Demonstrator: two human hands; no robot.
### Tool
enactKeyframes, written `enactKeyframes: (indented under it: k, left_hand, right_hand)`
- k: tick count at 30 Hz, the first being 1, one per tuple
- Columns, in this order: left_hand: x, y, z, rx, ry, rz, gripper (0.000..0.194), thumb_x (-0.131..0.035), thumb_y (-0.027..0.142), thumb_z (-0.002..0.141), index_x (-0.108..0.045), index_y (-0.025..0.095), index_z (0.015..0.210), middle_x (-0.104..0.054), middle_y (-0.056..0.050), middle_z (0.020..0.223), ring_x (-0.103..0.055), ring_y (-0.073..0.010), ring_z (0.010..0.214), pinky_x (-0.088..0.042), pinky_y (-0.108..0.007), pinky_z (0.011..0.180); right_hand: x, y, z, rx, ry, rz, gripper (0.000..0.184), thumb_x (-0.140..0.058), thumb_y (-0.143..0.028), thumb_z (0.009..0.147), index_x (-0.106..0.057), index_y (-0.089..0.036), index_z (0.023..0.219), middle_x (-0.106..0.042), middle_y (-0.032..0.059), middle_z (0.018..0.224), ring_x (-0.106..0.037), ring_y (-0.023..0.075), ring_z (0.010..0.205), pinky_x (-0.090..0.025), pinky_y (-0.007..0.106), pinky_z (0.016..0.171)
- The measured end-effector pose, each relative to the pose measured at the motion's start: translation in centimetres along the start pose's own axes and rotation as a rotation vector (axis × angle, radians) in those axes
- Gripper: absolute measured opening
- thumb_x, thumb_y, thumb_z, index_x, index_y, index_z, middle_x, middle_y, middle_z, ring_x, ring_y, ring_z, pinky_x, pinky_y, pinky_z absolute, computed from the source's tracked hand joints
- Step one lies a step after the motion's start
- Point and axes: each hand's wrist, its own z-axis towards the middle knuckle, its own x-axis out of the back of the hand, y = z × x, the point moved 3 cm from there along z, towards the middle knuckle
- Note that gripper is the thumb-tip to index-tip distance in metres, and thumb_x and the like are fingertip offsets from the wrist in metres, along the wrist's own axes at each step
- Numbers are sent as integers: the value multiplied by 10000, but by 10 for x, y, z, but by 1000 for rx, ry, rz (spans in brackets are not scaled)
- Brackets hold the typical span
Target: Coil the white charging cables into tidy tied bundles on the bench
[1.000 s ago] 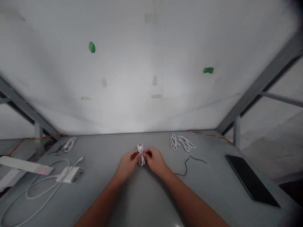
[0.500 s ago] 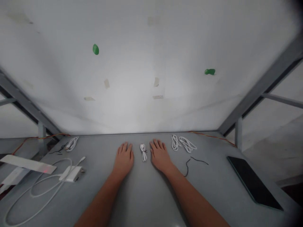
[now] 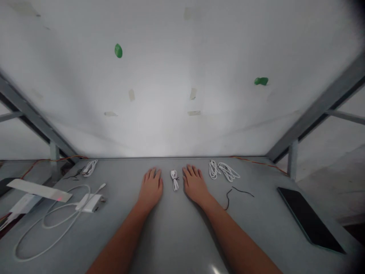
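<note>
Both palms rest face down on the grey table [image 3: 171, 228]. My left hand [image 3: 151, 188] lies flat with fingers slightly apart and holds nothing. My right hand [image 3: 195, 185] is likewise flat and bare. Between them sits a small white cable bundle [image 3: 174, 180], bound round its middle with a black tie and touched by neither hand. To the right of my right hand lie two coiled white cables, a smaller one [image 3: 213, 169] and a looser one [image 3: 229, 172]. Two thin black ties [image 3: 242, 191] are near my right forearm.
On the left are a white charger [image 3: 89, 203] with its long looped cable, a white power strip [image 3: 40, 190], and another coiled white cable [image 3: 90, 168] beside black ties. A dark tablet [image 3: 310, 219] lies at the right. Behind stands a white wall [image 3: 165, 76] between grey metal frames.
The view has shifted slightly, so everything sits a little higher and further right. My hands and the objects keep their places on the table.
</note>
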Motion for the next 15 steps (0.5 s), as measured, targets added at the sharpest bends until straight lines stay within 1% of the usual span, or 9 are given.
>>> enactKeyframes:
  k: [6,12,15]
  left_hand:
    - [-1,0,0,2,9,-16,468,-430,244,1030,-630,115,1433,-584,-215,1518,-503,-363,1444,-393,-562,1210]
    - [-2,-1,-1,-6,0,-11,481,-411,239,1029,-627,95,1433,-576,-227,1525,-500,-374,1442,-398,-574,1206]
    - [0,-1,0,8,12,-32,474,-415,238,1021,-633,110,1422,-579,-227,1522,-499,-366,1448,-396,-586,1208]
  right_hand:
    - [2,-1,0,-3,-16,-2,531,-348,-264,1088,-485,-160,1591,-388,138,1701,-336,336,1572,-224,534,1280]
    - [5,0,0,-12,-39,-5,535,-340,-270,1091,-474,-158,1597,-369,131,1712,-313,332,1583,-216,526,1283]
    - [4,-1,0,-13,-39,5,534,-344,-271,1087,-478,-162,1593,-370,133,1711,-315,328,1583,-211,531,1283]
